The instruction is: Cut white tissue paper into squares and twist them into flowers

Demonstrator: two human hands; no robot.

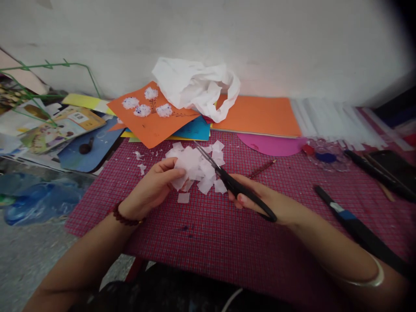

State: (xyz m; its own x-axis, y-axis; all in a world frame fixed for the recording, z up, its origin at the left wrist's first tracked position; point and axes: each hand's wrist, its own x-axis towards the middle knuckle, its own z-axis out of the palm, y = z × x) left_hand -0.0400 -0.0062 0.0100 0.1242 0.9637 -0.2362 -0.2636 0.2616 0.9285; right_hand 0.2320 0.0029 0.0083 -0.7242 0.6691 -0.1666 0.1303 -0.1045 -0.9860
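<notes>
My left hand pinches a piece of thin white tissue paper just above a heap of small white tissue squares on the red checked cloth. My right hand grips black-handled scissors. Their blades point up and left into the tissue beside my left fingers. One loose white square lies below the heap.
Behind the heap lie an orange card with white tissue flowers, a crumpled white plastic bag, orange, blue and pink sheets. A pencil, black tools, a phone and white strips lie at right. Books sit at left.
</notes>
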